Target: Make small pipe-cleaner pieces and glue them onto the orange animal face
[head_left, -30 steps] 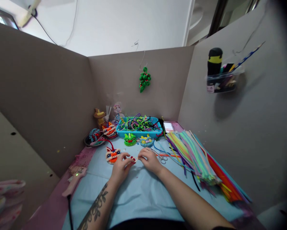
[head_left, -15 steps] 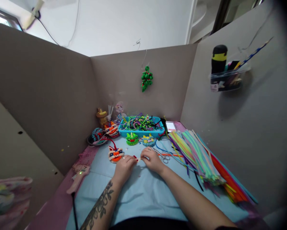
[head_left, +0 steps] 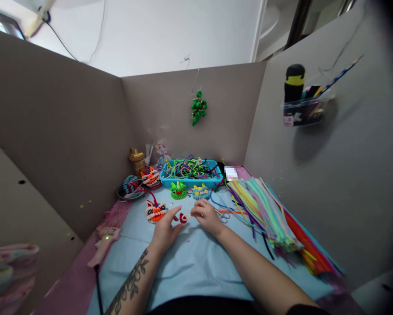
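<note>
A small red coiled pipe-cleaner piece [head_left: 183, 218] with a pale end is held up over the blue cloth [head_left: 196, 267]. The fingers of my right hand [head_left: 210, 218] pinch that pale end. My left hand [head_left: 165, 228] is just left of the coil, thumb and fingers apart; whether its thumb tip touches the coil I cannot tell. Behind my left hand lies an orange and cream lion-head figure [head_left: 156, 212] with a red loop. Scissors [head_left: 224, 216] rest beyond my right hand, partly hidden by it.
A green figure [head_left: 178, 190] and a light-blue one [head_left: 201, 191] sit before a blue basket [head_left: 191, 183] of pipe-cleaner scraps. Pipe-cleaner bundles [head_left: 268, 214] lie at right. A pink glue gun [head_left: 103, 249] with a cord and a bowl [head_left: 124, 195] are at left. Grey panels enclose the table.
My left hand has opened and drawn slightly away, exposing the red coil that was mostly hidden in its fingers. My right hand keeps its pinch. The view has shifted slightly.
</note>
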`<act>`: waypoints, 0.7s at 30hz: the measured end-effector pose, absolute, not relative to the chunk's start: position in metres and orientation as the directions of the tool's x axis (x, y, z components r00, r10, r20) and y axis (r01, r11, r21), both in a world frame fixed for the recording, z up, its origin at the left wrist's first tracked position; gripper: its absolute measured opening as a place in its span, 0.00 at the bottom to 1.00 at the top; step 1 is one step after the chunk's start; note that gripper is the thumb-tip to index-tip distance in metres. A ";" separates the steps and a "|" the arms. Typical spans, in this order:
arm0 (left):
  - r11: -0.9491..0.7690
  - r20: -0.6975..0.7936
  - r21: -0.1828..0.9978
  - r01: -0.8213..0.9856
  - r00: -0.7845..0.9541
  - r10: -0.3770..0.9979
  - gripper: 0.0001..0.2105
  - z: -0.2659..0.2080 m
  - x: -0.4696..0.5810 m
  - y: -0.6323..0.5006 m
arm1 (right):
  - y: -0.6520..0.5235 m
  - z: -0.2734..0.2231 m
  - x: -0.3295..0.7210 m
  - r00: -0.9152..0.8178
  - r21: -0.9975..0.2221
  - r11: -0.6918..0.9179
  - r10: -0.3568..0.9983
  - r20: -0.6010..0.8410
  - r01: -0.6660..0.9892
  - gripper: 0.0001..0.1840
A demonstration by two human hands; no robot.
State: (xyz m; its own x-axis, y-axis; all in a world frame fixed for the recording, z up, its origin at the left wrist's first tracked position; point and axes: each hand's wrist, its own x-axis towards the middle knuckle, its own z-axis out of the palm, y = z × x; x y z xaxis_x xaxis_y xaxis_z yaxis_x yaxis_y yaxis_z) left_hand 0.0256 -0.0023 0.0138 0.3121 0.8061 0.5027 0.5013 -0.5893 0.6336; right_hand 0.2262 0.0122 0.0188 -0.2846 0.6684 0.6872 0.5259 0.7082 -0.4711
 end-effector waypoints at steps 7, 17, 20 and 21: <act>-0.548 0.480 0.672 0.498 0.271 0.834 0.11 0.023 0.031 -0.004 | 0.016 0.017 0.227 -0.301 -0.449 0.737 0.638 0.709 0.504 0.08; -0.338 0.283 0.893 0.297 0.212 0.935 0.13 0.024 0.033 -0.004 | 0.014 0.017 0.222 -0.219 -0.570 0.704 0.690 0.690 0.423 0.06; -0.177 0.140 0.973 0.144 0.237 0.961 0.13 0.025 0.033 -0.002 | 0.013 0.017 0.218 -0.196 -0.616 0.703 0.700 0.687 0.356 0.05; -0.127 0.094 0.985 0.113 0.261 0.961 0.14 0.026 0.033 -0.002 | 0.013 0.017 0.217 -0.200 -0.619 0.706 0.700 0.686 0.344 0.05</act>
